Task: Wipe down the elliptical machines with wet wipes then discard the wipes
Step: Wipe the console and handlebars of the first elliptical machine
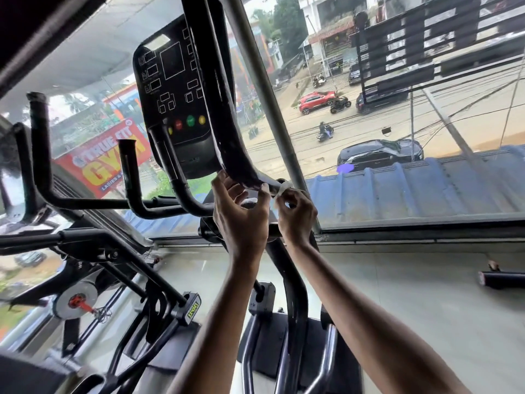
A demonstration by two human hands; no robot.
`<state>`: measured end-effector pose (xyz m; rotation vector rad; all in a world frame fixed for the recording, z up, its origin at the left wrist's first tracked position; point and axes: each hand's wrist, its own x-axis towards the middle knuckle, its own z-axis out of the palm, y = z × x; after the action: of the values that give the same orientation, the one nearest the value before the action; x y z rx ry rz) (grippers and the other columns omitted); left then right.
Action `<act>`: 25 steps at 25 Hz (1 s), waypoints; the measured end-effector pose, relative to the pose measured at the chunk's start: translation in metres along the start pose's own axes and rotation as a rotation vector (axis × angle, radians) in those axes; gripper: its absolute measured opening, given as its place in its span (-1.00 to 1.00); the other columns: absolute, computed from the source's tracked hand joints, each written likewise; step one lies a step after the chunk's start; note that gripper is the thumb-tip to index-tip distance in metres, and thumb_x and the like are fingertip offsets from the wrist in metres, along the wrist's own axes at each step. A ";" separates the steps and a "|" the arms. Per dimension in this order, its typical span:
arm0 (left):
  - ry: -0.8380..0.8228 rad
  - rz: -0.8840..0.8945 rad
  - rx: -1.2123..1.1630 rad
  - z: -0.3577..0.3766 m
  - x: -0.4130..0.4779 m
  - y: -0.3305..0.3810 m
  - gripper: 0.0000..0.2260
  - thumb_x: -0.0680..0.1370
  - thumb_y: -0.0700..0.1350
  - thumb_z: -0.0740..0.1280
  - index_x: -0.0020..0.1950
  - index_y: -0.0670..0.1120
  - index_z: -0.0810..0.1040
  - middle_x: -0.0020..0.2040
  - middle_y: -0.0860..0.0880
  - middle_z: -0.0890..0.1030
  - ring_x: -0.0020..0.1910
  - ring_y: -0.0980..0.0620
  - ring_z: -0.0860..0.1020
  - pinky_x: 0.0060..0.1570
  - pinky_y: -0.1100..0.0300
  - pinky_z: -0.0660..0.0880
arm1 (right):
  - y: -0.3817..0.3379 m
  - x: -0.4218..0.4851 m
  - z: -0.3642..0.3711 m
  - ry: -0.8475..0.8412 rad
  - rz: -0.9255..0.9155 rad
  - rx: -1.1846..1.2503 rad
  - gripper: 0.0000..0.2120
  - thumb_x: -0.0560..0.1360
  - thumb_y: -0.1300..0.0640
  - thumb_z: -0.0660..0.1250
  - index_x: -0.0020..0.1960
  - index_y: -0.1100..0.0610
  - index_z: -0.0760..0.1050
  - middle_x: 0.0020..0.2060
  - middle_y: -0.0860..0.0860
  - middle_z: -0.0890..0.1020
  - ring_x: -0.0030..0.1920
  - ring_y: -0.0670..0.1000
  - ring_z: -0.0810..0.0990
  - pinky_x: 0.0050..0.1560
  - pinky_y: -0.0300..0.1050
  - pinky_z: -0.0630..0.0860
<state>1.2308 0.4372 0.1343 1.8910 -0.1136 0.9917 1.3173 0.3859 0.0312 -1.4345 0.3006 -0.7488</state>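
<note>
The black elliptical console (173, 89) with coloured buttons rises in front of me, and its wide black handle bar (227, 115) curves down to the right of it. My left hand (241, 214) reaches up and holds the lower bend of that bar with thumb and fingers. My right hand (297, 214) pinches a small white wet wipe (281, 189) against the bar's end, just right of my left hand. Most of the wipe is hidden by my fingers.
More black handles (39, 143) stick up at the left. A grey window post (264, 92) runs behind the bar, with glass beyond it. The machine's upright column (292, 285) and pedals (264, 345) lie below my arms. A second machine's flywheel (76, 302) sits lower left.
</note>
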 end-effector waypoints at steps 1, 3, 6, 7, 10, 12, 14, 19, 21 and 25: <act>0.034 -0.008 0.008 0.007 -0.002 0.000 -0.52 0.37 -0.10 0.47 0.25 -0.13 0.46 0.04 0.01 0.63 0.01 0.00 0.64 0.01 -0.04 0.63 | 0.006 0.009 0.000 -0.022 0.023 -0.001 -0.96 0.45 0.25 0.47 -0.12 0.17 0.68 -0.14 0.06 0.73 -0.13 0.01 0.69 0.03 -0.15 0.58; 0.106 -0.033 0.003 0.021 -0.004 0.001 -0.57 0.37 -0.12 0.47 0.20 -0.11 0.45 0.02 0.08 0.60 -0.01 0.08 0.61 0.00 -0.05 0.63 | 0.017 0.027 -0.001 -0.095 0.031 -0.042 -0.92 0.45 0.26 0.45 -0.06 0.20 0.69 -0.10 0.09 0.74 -0.07 0.05 0.70 0.04 -0.17 0.55; 0.222 -0.092 0.000 0.037 -0.010 0.006 -0.59 0.39 -0.14 0.48 0.18 -0.13 0.45 -0.03 0.32 0.54 -0.06 0.30 0.54 0.06 -0.06 0.60 | 0.030 0.054 -0.003 -0.228 -0.014 -0.123 -0.83 0.43 0.29 0.43 0.00 0.19 0.71 -0.02 0.09 0.74 0.03 0.06 0.70 0.09 -0.24 0.48; 0.253 -0.108 -0.002 0.042 -0.011 0.009 -0.61 0.40 -0.15 0.48 0.17 -0.11 0.45 -0.04 0.34 0.54 -0.06 0.31 0.55 0.08 -0.07 0.60 | 0.032 0.061 -0.003 -0.263 -0.031 -0.136 -0.81 0.43 0.30 0.43 0.02 0.18 0.71 0.01 0.08 0.74 0.06 0.06 0.69 0.14 -0.21 0.51; 0.340 -0.143 -0.041 0.055 -0.013 0.012 -0.62 0.40 -0.17 0.47 0.16 -0.14 0.44 0.01 0.09 0.60 -0.03 0.08 0.59 0.09 -0.17 0.60 | 0.026 0.067 -0.006 -0.331 -0.130 -0.070 -0.83 0.48 0.30 0.41 0.03 0.16 0.70 0.03 0.04 0.73 0.07 0.04 0.69 0.20 -0.05 0.58; 0.393 -0.168 -0.020 0.060 -0.012 0.014 -0.61 0.42 -0.17 0.46 0.18 -0.20 0.44 0.09 -0.09 0.59 0.03 0.00 0.57 0.10 -0.15 0.59 | 0.023 0.070 -0.012 -0.379 -0.275 -0.018 -0.84 0.51 0.34 0.38 0.03 0.19 0.68 0.00 0.05 0.72 0.03 -0.01 0.64 0.21 -0.28 0.50; 0.420 -0.171 0.013 0.064 -0.013 0.019 -0.65 0.44 -0.17 0.45 0.15 -0.14 0.44 0.10 -0.08 0.58 0.06 -0.04 0.56 0.11 -0.10 0.60 | 0.028 0.077 -0.016 -0.409 -0.360 -0.071 -0.77 0.49 0.38 0.34 0.07 0.23 0.68 0.02 0.10 0.72 0.07 0.03 0.62 0.24 -0.49 0.29; 0.497 -0.208 0.066 0.074 -0.013 0.026 -0.69 0.50 -0.32 0.43 0.15 -0.10 0.43 0.02 0.19 0.58 -0.03 0.16 0.57 0.06 0.18 0.60 | 0.015 0.075 -0.022 -0.516 -0.323 -0.051 -0.64 0.44 0.37 0.28 0.17 0.20 0.67 0.09 0.10 0.71 0.13 0.11 0.64 0.26 -0.32 0.36; 0.522 -0.193 0.063 0.075 -0.013 0.026 -0.69 0.49 -0.34 0.43 0.15 -0.12 0.44 -0.01 0.20 0.59 -0.04 0.16 0.58 0.02 0.26 0.59 | 0.017 0.069 -0.028 -0.541 -0.411 0.016 -0.68 0.52 0.34 0.27 0.21 0.20 0.65 0.14 0.08 0.69 0.16 0.08 0.61 0.31 -0.34 0.37; 0.494 -0.180 0.058 0.074 -0.014 0.024 -0.70 0.49 -0.31 0.44 0.10 -0.04 0.45 0.06 0.07 0.60 0.06 -0.07 0.59 0.06 0.16 0.62 | 0.026 0.076 -0.021 -0.515 -0.305 -0.080 -0.54 0.42 0.47 0.29 0.25 0.18 0.64 0.16 0.07 0.69 0.15 0.17 0.62 0.28 -0.47 0.27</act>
<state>1.2536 0.3620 0.1266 1.6208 0.3718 1.3132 1.3685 0.3210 0.0214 -1.7135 -0.2947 -0.5851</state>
